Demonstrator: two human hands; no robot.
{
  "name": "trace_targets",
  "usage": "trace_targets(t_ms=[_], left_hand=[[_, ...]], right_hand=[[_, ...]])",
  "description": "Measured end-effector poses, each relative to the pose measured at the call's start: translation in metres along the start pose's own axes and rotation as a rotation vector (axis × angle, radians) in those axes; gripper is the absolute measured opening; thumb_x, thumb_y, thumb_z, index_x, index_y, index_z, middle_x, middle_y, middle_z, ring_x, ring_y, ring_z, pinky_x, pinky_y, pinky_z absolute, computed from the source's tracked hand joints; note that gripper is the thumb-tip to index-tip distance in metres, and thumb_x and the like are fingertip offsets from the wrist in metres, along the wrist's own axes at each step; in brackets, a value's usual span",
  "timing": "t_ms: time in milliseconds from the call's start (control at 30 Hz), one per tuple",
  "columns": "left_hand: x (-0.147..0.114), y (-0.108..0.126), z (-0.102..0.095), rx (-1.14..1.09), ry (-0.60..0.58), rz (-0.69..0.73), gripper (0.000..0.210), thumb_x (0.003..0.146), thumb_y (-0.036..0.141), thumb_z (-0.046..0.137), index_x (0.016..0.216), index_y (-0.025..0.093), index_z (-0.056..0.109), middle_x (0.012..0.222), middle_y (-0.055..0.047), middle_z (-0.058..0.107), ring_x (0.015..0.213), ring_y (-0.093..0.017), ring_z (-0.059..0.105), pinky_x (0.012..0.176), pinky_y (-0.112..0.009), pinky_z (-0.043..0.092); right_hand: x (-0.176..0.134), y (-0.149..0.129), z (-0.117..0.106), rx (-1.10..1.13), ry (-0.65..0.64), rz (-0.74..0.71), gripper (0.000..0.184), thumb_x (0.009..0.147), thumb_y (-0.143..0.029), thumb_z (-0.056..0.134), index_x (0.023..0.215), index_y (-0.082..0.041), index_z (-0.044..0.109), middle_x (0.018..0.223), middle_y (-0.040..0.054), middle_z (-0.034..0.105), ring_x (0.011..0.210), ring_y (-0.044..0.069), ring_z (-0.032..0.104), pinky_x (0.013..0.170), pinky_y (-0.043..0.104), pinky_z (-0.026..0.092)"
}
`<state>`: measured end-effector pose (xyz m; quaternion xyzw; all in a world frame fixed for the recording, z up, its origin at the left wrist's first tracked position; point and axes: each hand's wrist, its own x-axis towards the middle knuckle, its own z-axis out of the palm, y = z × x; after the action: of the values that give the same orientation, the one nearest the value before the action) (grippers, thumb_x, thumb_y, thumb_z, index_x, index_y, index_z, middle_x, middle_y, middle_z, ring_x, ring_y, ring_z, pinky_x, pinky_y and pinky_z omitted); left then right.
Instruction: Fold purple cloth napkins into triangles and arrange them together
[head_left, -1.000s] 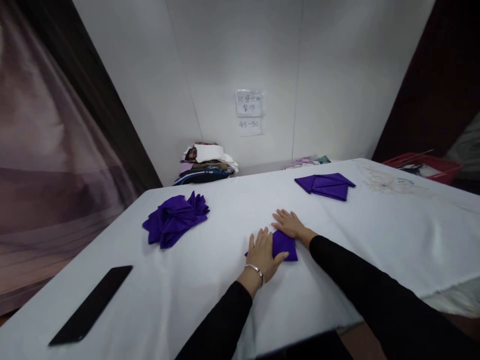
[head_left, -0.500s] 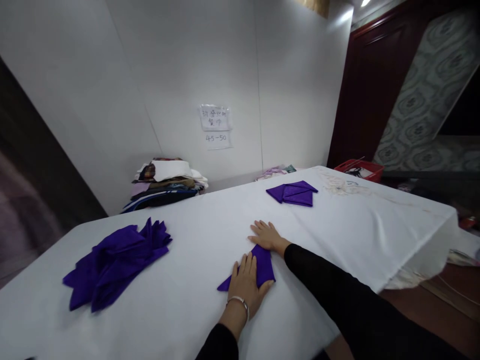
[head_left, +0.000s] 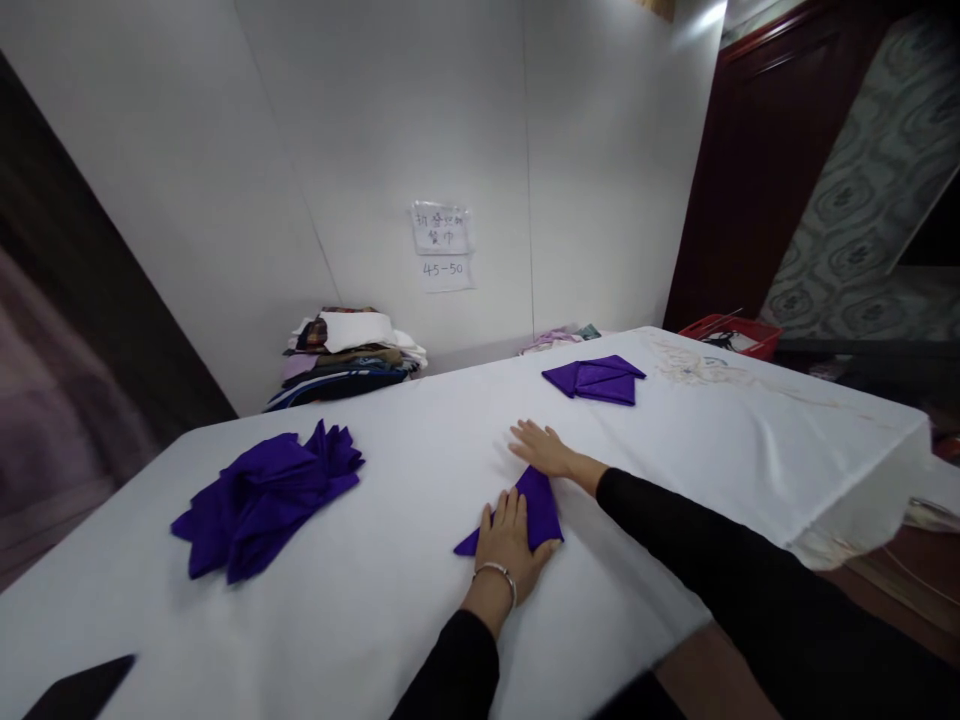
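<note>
Neither hand is closed on anything: the left hand (head_left: 511, 545) lies flat with its palm on a folded purple cloth (head_left: 543, 512), fingers stretched forward and thumb spread out toward the cloth's near right corner. The right hand (head_left: 546, 450) is likewise flat and spread, at the cloth's far corner; whether its palm touches the fabric there or sits just clear of it is hard to tell from this angle. The cloth lies flat on the white tablecloth (head_left: 420, 620), near its front edge, with one pointed end showing to the left of the left hand.

A silver-coloured bracelet (head_left: 501, 571) circles the left wrist, and black sleeves (head_left: 454, 668) cover both forearms.

Beyond the right hand, a second purple cloth (head_left: 604, 382) lies folded flat. Well to the left is a loose, pleated purple bundle (head_left: 270, 495), and nearer the front on that side a flat dark object (head_left: 84, 690) runs out of view.

Behind the table's far edge stand a stack of mixed fabrics (head_left: 345, 360) and a smaller lilac heap (head_left: 551, 341). A red basket (head_left: 766, 340) sits past the far right corner. Handwritten paper signs (head_left: 442, 232), the lower reading "45-50", hang on the pale wall (head_left: 405, 100).
</note>
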<state>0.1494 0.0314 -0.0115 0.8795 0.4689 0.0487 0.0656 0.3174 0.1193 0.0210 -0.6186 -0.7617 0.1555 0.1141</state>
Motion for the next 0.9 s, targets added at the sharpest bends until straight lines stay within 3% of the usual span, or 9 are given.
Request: trace_targets(t_ms=[67,167,633,800,900], left_hand=[[0.0,0.0,0.001,-0.018,0.004,0.0,0.084,0.078,0.068,0.018,0.137,0.009,0.027,0.144,-0.013,0.026,0.134,-0.029,0.016,0.108,-0.049,0.011],[0.0,0.001,0.001,-0.033,0.016,-0.006,0.083,0.078,0.068,0.021,0.137,0.011,0.029,0.142,-0.013,0.032,0.133,-0.029,0.019,0.108,-0.049,0.011],[-0.001,0.0,0.004,0.016,-0.003,0.018,0.089,0.075,0.072,0.017,0.139,0.009,0.021,0.146,-0.012,0.022,0.135,-0.029,0.012,0.108,-0.049,0.011],[-0.001,-0.001,0.002,-0.004,-0.019,0.02,0.09,0.075,0.071,0.019,0.139,0.008,0.02,0.147,-0.013,0.018,0.135,-0.029,0.01,0.108,-0.048,0.01],[-0.002,0.0,0.0,-0.019,-0.031,0.013,0.091,0.074,0.072,0.02,0.139,0.009,0.021,0.147,-0.013,0.017,0.135,-0.028,0.009,0.108,-0.048,0.009]], right_hand=[[-0.015,-0.013,0.014,-0.031,-0.01,-0.182,0.068,0.086,-0.063,0.018,0.14,-0.022,0.023,0.147,0.0084,0.016,0.135,0.024,0.007,0.106,0.047,0.002],[-0.027,-0.022,0.032,-0.061,-0.058,-0.261,0.07,0.085,-0.064,0.019,0.138,-0.02,0.028,0.145,0.0123,0.021,0.134,0.026,0.013,0.105,0.048,0.003],[0.02,0.015,0.026,-0.127,-0.021,-0.024,0.067,0.085,-0.063,0.02,0.138,-0.023,0.027,0.147,0.0087,0.016,0.134,0.025,0.009,0.104,0.05,0.005],[0.031,0.029,0.02,0.019,0.075,0.078,0.061,0.085,-0.057,0.032,0.134,-0.021,0.036,0.145,0.0098,0.024,0.133,0.028,0.014,0.104,0.052,0.005],[0.025,0.037,0.01,0.081,0.129,0.089,0.056,0.09,-0.05,0.02,0.135,-0.02,0.034,0.143,0.008,0.029,0.132,0.024,0.022,0.106,0.047,0.013]])
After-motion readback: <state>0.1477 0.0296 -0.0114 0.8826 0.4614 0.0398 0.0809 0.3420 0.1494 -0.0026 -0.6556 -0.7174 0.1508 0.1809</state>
